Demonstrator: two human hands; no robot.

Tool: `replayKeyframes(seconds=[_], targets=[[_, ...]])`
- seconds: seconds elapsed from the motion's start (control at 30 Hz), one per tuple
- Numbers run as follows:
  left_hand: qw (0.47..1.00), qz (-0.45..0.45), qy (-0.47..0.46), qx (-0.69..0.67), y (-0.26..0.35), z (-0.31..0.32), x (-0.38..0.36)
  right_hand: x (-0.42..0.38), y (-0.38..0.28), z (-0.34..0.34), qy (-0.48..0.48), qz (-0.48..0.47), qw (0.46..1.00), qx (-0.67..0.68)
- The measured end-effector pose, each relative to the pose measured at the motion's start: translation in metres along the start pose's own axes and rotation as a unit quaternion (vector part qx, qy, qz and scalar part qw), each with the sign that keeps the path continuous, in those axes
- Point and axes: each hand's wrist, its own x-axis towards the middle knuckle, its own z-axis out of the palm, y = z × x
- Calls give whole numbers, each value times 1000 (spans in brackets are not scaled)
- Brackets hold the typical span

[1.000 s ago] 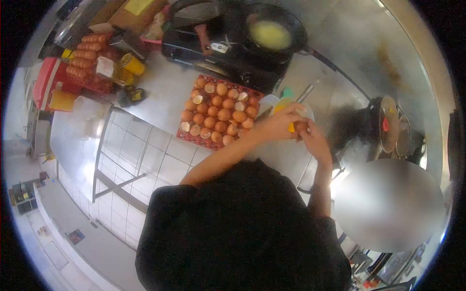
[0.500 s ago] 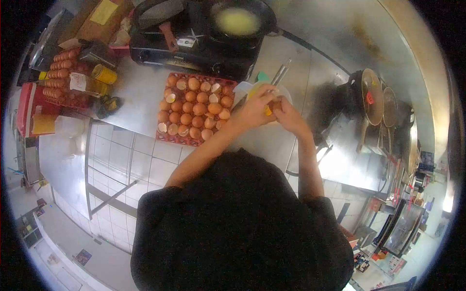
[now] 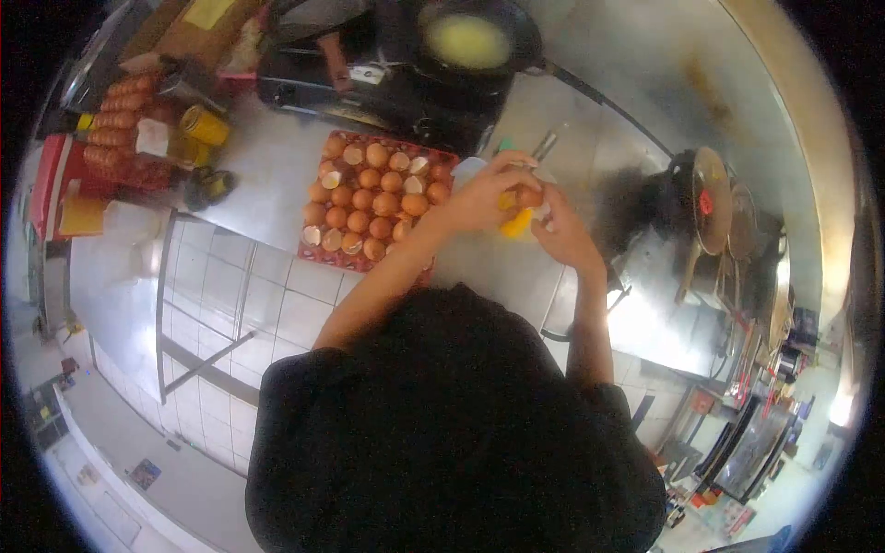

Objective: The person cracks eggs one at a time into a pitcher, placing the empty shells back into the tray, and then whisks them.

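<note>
Both of my hands are around a brown egg (image 3: 529,197), fingers bent against its shell. My left hand (image 3: 490,195) grips it from the left, and my right hand (image 3: 564,232) from the right. Yellow egg (image 3: 518,223) shows just beneath the shell; a pale container there is mostly hidden by my hands. A metal utensil handle (image 3: 546,144) sticks up behind my fingers. Left of my hands, a red egg tray (image 3: 442,158) holds many brown eggs (image 3: 363,198) and several broken half shells (image 3: 353,154). My left forearm passes over its right side.
At the back, a pan (image 3: 516,60) with pale yellow contents sits on a black stove (image 3: 286,94). More stacked eggs (image 3: 120,120) and a yellow-labelled jar (image 3: 205,125) stand on the left. Pans (image 3: 708,203) are at the right, by the wall.
The view has shifted slightly. My right hand has lowered a little, and more of the egg and the yellow beneath it now shows between my hands.
</note>
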Motion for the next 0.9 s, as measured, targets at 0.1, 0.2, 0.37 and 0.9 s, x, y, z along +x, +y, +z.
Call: replayKeyframes(seconds=[0.1, 0.2, 0.37, 0.9], targets=[[999, -4, 31, 41, 5, -6, -5, 9, -6, 17, 27, 38, 995, 84], [996, -33, 70, 52, 15, -21, -15, 27, -11, 40, 102, 1, 992, 72], [948, -214, 80, 222, 81, -112, -66, 77, -74, 86, 40, -99, 994, -35], [577, -553, 1, 601, 374, -168, -59, 147, -113, 283, -123, -176, 948, -234]])
